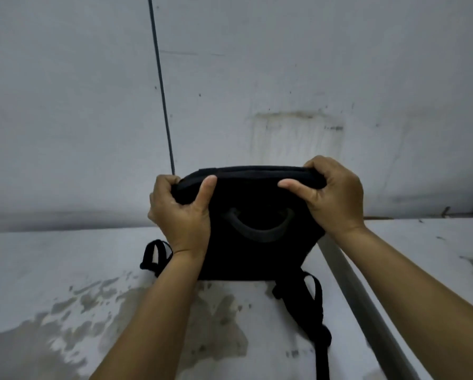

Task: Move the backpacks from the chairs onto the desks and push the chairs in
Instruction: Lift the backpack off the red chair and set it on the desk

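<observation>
A black backpack (253, 253) stands upright on a white, stained desk (65, 283), close to the wall. Its carry handle faces me and its straps trail onto the desk at both sides. My left hand (180, 215) grips the backpack's top left corner, thumb across the front. My right hand (331, 196) grips the top right corner the same way. No chair is in view.
A grey-white wall (257, 78) rises right behind the desk, with a thin dark cable (161, 80) running down it to the backpack's left. A grey gap or rail (366, 303) separates this desk from a second white desk (435, 242) on the right.
</observation>
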